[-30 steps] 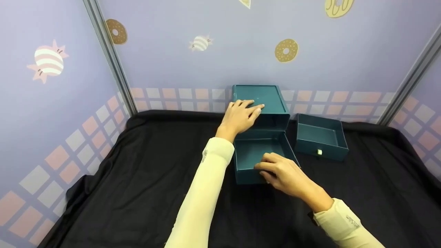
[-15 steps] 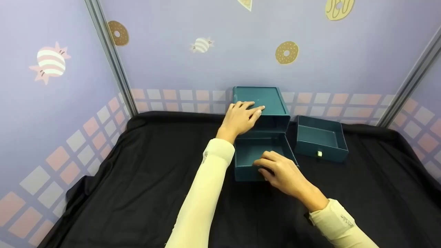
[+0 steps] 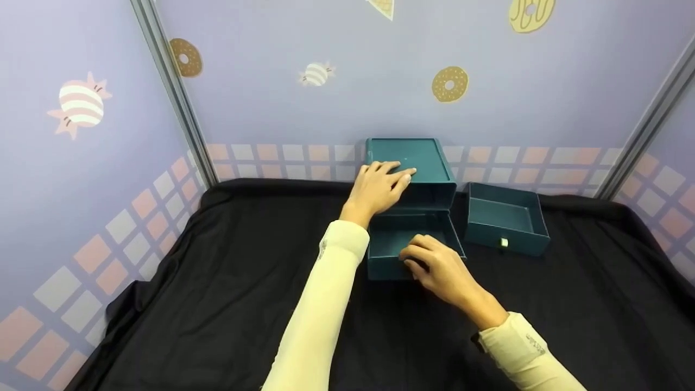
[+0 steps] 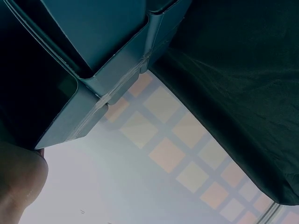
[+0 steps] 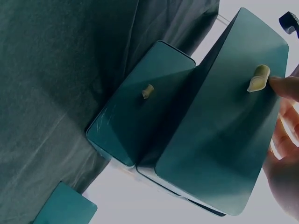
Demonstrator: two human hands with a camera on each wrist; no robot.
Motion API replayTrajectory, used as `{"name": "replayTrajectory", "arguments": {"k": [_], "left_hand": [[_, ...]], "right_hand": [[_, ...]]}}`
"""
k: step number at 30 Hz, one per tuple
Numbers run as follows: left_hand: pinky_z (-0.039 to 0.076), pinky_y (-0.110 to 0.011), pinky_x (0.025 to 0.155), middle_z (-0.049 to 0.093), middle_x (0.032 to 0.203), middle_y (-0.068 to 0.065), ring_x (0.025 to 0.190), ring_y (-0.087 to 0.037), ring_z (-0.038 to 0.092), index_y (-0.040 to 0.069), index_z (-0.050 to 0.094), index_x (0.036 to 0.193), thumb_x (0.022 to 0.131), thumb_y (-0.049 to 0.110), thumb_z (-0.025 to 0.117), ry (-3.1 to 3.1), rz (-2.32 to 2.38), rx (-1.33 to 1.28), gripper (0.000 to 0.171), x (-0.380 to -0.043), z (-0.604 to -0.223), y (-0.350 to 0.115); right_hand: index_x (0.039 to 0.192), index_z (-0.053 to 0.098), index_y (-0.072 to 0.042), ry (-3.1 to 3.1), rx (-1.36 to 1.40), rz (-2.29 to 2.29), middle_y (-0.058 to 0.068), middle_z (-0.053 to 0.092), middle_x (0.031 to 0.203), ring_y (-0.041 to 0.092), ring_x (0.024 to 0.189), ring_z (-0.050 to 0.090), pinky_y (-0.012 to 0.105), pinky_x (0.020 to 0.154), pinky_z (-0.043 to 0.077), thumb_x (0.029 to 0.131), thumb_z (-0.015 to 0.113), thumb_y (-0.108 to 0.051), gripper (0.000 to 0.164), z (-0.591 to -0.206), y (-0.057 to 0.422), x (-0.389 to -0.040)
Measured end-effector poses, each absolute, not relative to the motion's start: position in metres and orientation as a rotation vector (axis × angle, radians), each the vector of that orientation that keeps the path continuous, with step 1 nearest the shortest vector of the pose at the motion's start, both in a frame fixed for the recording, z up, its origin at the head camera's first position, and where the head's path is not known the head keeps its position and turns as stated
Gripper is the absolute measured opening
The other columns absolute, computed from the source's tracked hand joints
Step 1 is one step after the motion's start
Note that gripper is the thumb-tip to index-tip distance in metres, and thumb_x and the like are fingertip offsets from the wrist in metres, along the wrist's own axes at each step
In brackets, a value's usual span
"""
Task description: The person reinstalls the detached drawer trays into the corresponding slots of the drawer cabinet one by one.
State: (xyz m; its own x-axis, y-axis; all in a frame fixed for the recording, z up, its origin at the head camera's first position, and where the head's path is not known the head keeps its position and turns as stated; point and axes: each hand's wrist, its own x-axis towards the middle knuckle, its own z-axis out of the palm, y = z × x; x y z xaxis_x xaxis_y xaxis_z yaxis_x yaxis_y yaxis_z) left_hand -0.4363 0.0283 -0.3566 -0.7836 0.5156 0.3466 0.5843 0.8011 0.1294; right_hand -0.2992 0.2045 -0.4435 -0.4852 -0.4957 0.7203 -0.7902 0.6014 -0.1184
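A teal drawer cabinet (image 3: 421, 152) stands against the back wall, its upper compartment hollow. My left hand (image 3: 377, 187) rests on the cabinet's top with fingers spread. Below that gap, a teal drawer (image 3: 386, 269) juts part way out. My right hand (image 3: 437, 266) grips the drawer's front edge, fingers curled over the rim and thumb on the front panel. In the right wrist view the thumb lies beside the drawer's pale knob (image 5: 259, 78). Another drawer front (image 5: 119, 121) with its own knob sits under it, flush in the cabinet.
A loose teal drawer (image 3: 524, 241) with a pale knob lies on the black cloth (image 3: 260, 271), right of the cabinet. Patterned panels (image 3: 326, 108) enclose the back and sides, joined by metal corner posts (image 3: 179, 103).
The drawer has slid a little further back into the cabinet, and my right hand has moved with it. My left hand keeps its place on top.
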Motion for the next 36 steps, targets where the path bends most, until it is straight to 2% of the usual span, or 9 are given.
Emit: {"name": "replayTrajectory", "arguments": {"k": [6, 12, 18, 21, 30, 36], "left_hand": [[0.030, -0.047, 0.124, 0.041, 0.169, 0.001, 0.152, -0.027, 0.040, 0.043, 0.046, 0.160, 0.116, 0.051, 0.027, -2.703, -0.342, -0.842, 0.049, -0.435, -0.356, 0.027], [0.031, -0.046, 0.124, 0.042, 0.168, 0.002, 0.151, -0.026, 0.041, 0.044, 0.047, 0.160, 0.116, 0.051, 0.027, -2.695, -0.329, -0.835, 0.049, -0.437, -0.357, 0.027], [0.030, -0.046, 0.124, 0.041, 0.169, 0.002, 0.152, -0.026, 0.039, 0.044, 0.046, 0.161, 0.116, 0.051, 0.027, -2.705, -0.339, -0.842, 0.049, -0.436, -0.357, 0.028], [0.030, -0.046, 0.124, 0.041, 0.169, 0.002, 0.152, -0.026, 0.040, 0.044, 0.046, 0.160, 0.116, 0.051, 0.027, -2.703, -0.335, -0.838, 0.048, -0.436, -0.357, 0.029], [0.030, -0.045, 0.124, 0.042, 0.168, 0.002, 0.151, -0.026, 0.040, 0.044, 0.047, 0.160, 0.116, 0.052, 0.027, -2.702, -0.353, -0.833, 0.049, -0.437, -0.357, 0.029], [0.031, -0.047, 0.123, 0.042, 0.168, 0.001, 0.150, -0.027, 0.041, 0.043, 0.047, 0.160, 0.116, 0.050, 0.027, -2.696, -0.348, -0.844, 0.048, -0.438, -0.358, 0.027]], "right_hand": [[0.091, 0.078, -0.013, -2.132, 0.979, 0.551, -0.003, 0.066, 0.096, 0.015, 0.083, 0.060, 0.035, 0.073, 0.056, 0.086, 0.080, 0.010, 0.024, -0.446, 0.200, -0.304], [0.093, 0.079, -0.012, -2.172, 0.937, 0.537, 0.002, 0.069, 0.097, 0.020, 0.084, 0.061, 0.040, 0.075, 0.055, 0.098, 0.072, -0.001, 0.014, -0.448, 0.198, -0.309], [0.090, 0.079, -0.013, -2.179, 0.870, 0.535, -0.001, 0.068, 0.094, 0.019, 0.085, 0.063, 0.040, 0.073, 0.054, 0.090, 0.075, 0.006, 0.019, -0.450, 0.201, -0.310], [0.091, 0.079, -0.014, -2.193, 0.846, 0.542, -0.002, 0.068, 0.095, 0.020, 0.086, 0.063, 0.040, 0.074, 0.053, 0.091, 0.075, 0.004, 0.018, -0.450, 0.203, -0.311], [0.097, 0.079, -0.014, -2.199, 0.794, 0.597, 0.001, 0.069, 0.100, 0.025, 0.093, 0.061, 0.050, 0.091, 0.046, 0.092, 0.075, 0.004, 0.019, -0.450, 0.211, -0.314], [0.103, 0.078, -0.011, -2.209, 0.757, 0.598, 0.005, 0.068, 0.109, 0.030, 0.105, 0.059, 0.055, 0.099, 0.041, 0.094, 0.072, 0.002, 0.016, -0.450, 0.211, -0.314]]}}
